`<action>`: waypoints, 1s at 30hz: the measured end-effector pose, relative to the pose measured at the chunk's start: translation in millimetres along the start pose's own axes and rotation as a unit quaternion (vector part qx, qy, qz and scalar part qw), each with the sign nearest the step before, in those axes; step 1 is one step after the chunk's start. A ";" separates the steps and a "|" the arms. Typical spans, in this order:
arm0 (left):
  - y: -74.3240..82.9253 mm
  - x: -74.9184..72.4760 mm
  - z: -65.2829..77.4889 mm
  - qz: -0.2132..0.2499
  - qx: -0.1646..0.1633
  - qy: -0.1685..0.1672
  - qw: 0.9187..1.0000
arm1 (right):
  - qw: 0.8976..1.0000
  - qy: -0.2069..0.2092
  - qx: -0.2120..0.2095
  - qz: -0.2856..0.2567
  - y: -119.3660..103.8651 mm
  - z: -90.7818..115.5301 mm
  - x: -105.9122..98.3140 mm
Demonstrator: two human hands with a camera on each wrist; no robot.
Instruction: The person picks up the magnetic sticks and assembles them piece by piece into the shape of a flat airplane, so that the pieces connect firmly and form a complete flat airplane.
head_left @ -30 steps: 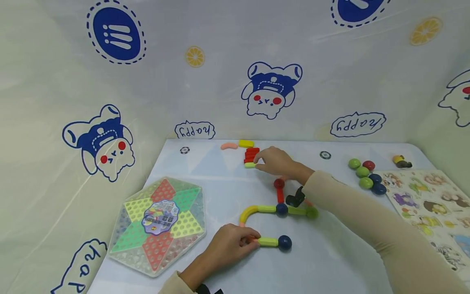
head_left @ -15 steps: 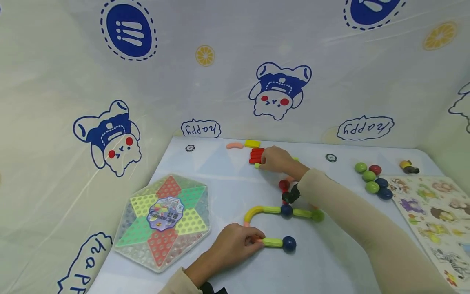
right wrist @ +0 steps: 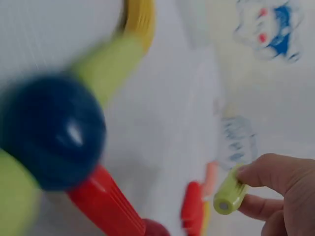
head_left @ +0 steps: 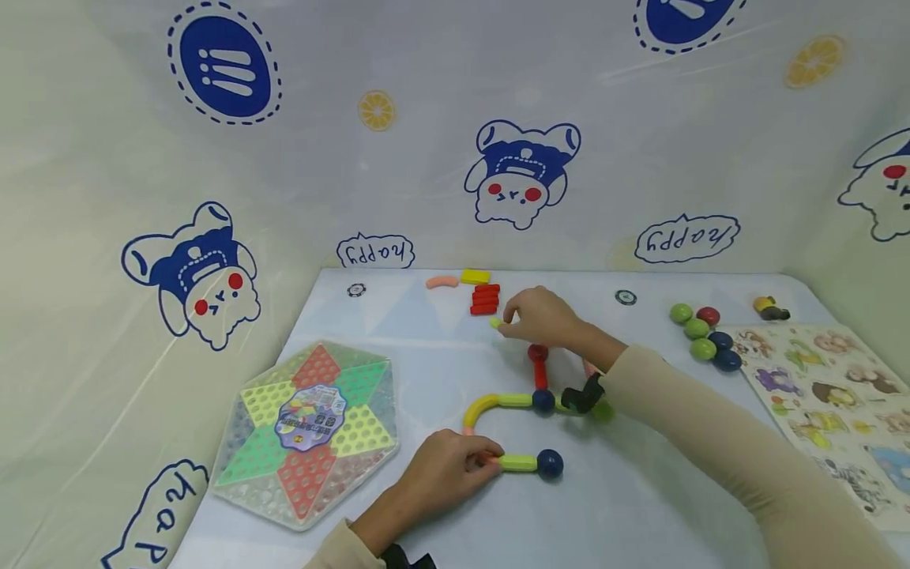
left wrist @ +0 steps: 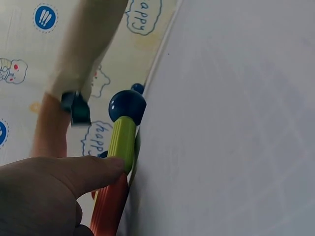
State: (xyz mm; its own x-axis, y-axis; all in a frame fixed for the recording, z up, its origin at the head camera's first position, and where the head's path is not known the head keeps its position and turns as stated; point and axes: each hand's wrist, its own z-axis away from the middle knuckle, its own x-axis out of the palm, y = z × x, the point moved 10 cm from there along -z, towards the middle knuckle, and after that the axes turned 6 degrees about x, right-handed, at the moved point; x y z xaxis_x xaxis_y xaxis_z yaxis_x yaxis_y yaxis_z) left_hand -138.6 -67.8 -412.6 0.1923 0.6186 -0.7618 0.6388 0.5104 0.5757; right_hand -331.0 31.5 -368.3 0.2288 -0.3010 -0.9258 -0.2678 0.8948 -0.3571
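My right hand pinches a short light-green magnetic rod between thumb and fingers, just in front of a stack of red rods. With thumb and fingers, my left hand grips an orange rod where it meets another green rod, which ends in a dark blue ball. Behind it, a yellow curved rod runs into green rods around a second blue ball. From that ball a red rod leads to a red ball. My right forearm overlaps part of this figure.
A hexagonal star-patterned game board lies at the left. Loose balls sit at the back right beside an animal picture sheet. A yellow block and a pink curved rod lie near the back edge.
My right hand has taken the green rod from in front of the red rods and drawn it slightly right and nearer. My left hand keeps its grip in place.
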 end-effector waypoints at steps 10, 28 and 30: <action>2.5 -1.9 -4.3 0.001 -0.002 0.007 1.000 | 0.995 0.042 0.029 -0.083 48.2 118.4 -1.4; 27.3 28.7 -52.5 -0.008 0.010 -0.094 0.995 | 0.981 0.015 0.110 -0.160 58.6 226.1 66.3; 28.3 30.1 -53.8 0.000 0.011 -0.095 0.995 | 0.980 0.019 0.123 -0.154 59.7 227.4 67.3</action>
State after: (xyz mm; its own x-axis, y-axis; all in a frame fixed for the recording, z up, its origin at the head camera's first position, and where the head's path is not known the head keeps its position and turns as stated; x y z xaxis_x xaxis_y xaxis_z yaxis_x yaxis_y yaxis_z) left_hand -154.8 -2.6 -403.2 0.3283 0.4937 -0.8053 0.6544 0.4959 0.5708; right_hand -118.8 139.6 -423.8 0.2269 -0.5772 -0.7844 0.0430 0.8106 -0.5840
